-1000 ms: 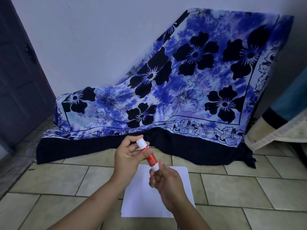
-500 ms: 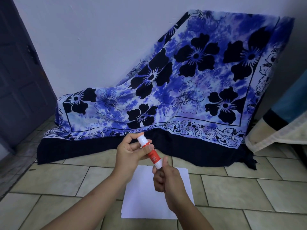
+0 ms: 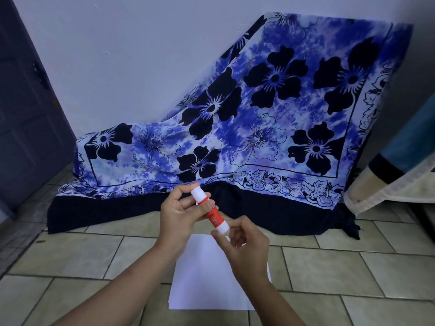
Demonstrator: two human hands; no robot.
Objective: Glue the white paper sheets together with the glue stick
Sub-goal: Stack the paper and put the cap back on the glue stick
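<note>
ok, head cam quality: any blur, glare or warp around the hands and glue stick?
Head view: dim, bluish light, no glare; left hand, right hand and glue stick slightly soft, its label unreadable; paper the brightest patch, sheet edges barely separable; wide-angle warp leans the door at the left edge and bends the lines of the tiles.

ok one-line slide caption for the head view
Left hand and right hand grip a glue stick over white paper on the tiled floor.
</note>
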